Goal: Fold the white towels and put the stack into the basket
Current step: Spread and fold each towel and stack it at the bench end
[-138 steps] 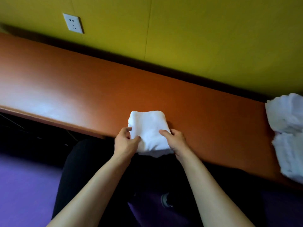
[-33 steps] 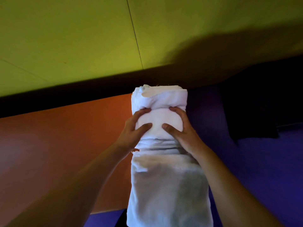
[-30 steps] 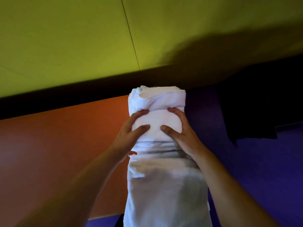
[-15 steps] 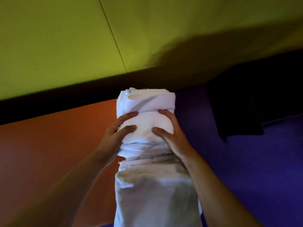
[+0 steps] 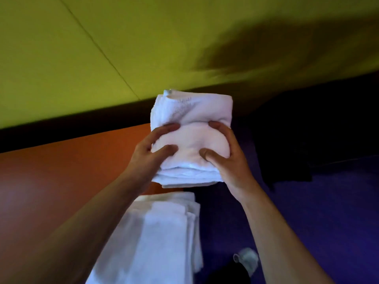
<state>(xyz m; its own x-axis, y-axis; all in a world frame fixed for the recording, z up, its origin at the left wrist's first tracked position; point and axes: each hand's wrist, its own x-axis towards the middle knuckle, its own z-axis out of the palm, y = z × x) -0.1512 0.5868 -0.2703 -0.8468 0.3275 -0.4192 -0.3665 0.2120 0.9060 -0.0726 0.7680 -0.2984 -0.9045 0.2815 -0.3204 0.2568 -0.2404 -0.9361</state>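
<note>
Both hands point(image 5: 190, 158) round white towel stack point(image 5: 191, 140) — thick, layered

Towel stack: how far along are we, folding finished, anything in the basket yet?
Folding looks done for two lots. In hand: left hand and right hand grip a folded bundle, raised apart from the folded pile below it. Left: getting both into the basket, which is not in view.

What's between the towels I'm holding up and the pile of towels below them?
Nothing: the head view shows an open gap between the held towels and the pile, with table and purple floor behind.
</note>
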